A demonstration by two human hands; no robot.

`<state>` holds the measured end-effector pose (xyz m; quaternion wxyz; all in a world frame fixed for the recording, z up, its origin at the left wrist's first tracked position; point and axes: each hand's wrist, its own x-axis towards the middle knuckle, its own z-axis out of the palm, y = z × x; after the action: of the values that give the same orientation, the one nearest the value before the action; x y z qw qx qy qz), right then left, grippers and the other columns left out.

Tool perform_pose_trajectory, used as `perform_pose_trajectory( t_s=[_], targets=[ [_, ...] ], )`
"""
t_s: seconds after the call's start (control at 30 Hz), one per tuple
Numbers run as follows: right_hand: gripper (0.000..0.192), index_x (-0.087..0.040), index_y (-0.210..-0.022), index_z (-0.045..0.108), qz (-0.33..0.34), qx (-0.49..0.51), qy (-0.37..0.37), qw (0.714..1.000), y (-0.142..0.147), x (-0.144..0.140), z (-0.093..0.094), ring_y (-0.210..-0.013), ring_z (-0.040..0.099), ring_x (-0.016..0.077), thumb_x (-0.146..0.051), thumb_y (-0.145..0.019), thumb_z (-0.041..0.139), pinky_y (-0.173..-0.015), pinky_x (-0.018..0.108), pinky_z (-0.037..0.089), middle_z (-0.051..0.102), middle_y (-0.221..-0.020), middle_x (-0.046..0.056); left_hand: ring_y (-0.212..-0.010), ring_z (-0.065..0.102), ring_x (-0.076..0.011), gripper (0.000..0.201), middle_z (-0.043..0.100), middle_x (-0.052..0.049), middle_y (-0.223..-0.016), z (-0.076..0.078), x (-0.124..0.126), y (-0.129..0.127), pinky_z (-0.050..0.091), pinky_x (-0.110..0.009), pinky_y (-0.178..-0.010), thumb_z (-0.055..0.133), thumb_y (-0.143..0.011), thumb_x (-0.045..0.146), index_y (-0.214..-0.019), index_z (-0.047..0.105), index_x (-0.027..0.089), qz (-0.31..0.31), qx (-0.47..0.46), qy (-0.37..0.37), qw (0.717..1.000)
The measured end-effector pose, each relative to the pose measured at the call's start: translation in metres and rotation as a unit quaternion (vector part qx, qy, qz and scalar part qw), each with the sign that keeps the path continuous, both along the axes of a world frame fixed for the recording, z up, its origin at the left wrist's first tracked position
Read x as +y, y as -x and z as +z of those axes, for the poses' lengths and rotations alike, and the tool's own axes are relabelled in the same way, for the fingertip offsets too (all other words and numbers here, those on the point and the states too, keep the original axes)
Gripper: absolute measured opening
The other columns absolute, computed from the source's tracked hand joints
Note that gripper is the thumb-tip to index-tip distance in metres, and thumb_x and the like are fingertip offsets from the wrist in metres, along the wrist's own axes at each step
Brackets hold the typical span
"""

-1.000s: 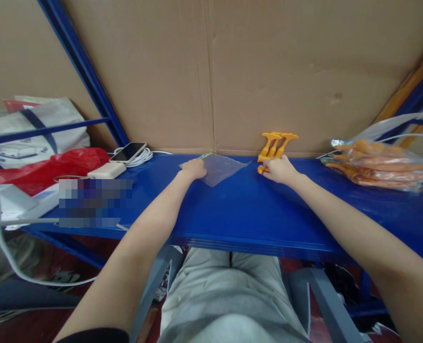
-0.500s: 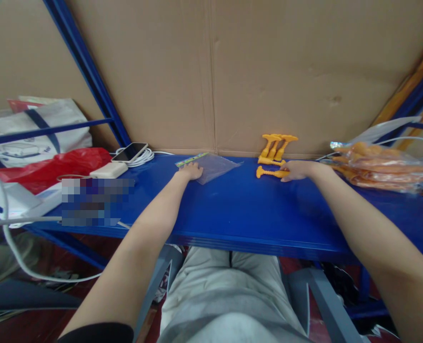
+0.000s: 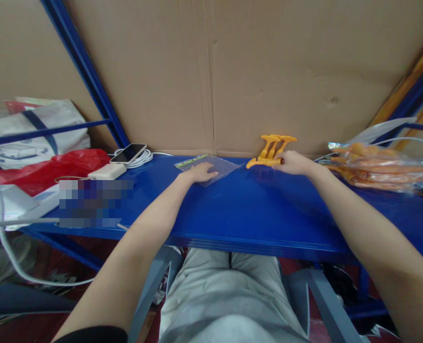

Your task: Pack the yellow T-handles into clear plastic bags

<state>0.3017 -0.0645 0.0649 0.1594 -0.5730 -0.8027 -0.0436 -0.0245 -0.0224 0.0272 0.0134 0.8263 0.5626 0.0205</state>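
Note:
My left hand [image 3: 201, 172] lies flat, fingers stretched out, on a clear plastic bag [image 3: 226, 166] with a yellow-green printed strip along its top. In my right hand [image 3: 293, 163] is an orange plastic hammer-shaped piece [image 3: 263, 162]. Its ridged, narrow end points left, and a dark round spot shows at the end near my fingers. Right behind it, several more orange hammer-shaped pieces [image 3: 270, 143] lean against the cardboard. The held piece partly covers them, and I cannot tell whether it touches them.
Filled clear bags of orange pieces [image 3: 383, 166] lie on the blue table [image 3: 233, 214] at the right. A phone [image 3: 133, 153], white cable, power bank [image 3: 107, 171] and red plastic bag [image 3: 54, 166] are at the left. A cardboard wall [image 3: 211, 76] stands behind.
My right hand has raised the front orange piece and turned it, moving it back toward the others. My left hand has slid slightly right over the clear bag.

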Motion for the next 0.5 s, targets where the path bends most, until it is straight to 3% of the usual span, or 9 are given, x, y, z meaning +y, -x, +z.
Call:
perform_pose_trajectory(
  t_s=[0.07, 0.17, 0.33, 0.5],
  targets=[
    [0.025, -0.013, -0.095, 0.073, -0.013, 0.024, -0.003, 1.000, 0.008, -0.003, 0.001, -0.075, 0.065, 0.0225, -0.031, -0.081, 0.061, -0.066, 0.030, 0.047, 0.073, -0.088, 0.010, -0.141, 0.036, -0.0241, 0.074, 0.036, -0.014, -0.154, 0.003, -0.009, -0.010, 0.028, -0.032, -0.114, 0.038, -0.090, 0.060, -0.147, 0.037, 0.012, -0.034, 0.003, 0.038, 0.999],
    [0.029, -0.011, -0.099, 0.071, -0.006, 0.064, -0.012, 0.998, 0.023, -0.007, -0.001, -0.072, 0.064, 0.0203, -0.031, -0.082, 0.059, -0.065, 0.029, 0.046, 0.072, -0.085, 0.010, -0.141, 0.035, -0.0257, 0.083, 0.034, -0.014, -0.155, 0.005, -0.022, -0.022, 0.029, -0.031, -0.113, 0.045, -0.085, 0.067, -0.148, 0.035, 0.013, -0.040, 0.010, 0.064, 0.997],
    [0.030, -0.013, -0.101, 0.071, 0.062, 0.080, 0.003, 0.995, 0.035, -0.008, -0.008, -0.065, 0.060, 0.0170, -0.030, -0.078, 0.062, -0.060, 0.027, 0.044, 0.070, -0.078, 0.006, -0.138, 0.040, -0.0278, 0.082, 0.039, -0.014, -0.152, 0.005, -0.027, -0.026, 0.035, -0.033, -0.109, 0.045, -0.083, 0.069, -0.145, 0.039, 0.016, -0.027, 0.003, 0.039, 0.999],
    [0.031, -0.014, -0.101, 0.071, 0.077, 0.080, 0.008, 0.994, 0.029, -0.006, -0.007, -0.064, 0.059, 0.0160, -0.032, -0.076, 0.064, -0.059, 0.026, 0.044, 0.069, -0.076, 0.005, -0.130, 0.050, -0.0323, 0.090, 0.047, -0.018, -0.146, 0.006, -0.030, -0.028, 0.041, -0.036, -0.102, 0.048, -0.076, 0.077, -0.139, 0.045, 0.013, -0.034, -0.002, 0.016, 0.999]
  ],
)
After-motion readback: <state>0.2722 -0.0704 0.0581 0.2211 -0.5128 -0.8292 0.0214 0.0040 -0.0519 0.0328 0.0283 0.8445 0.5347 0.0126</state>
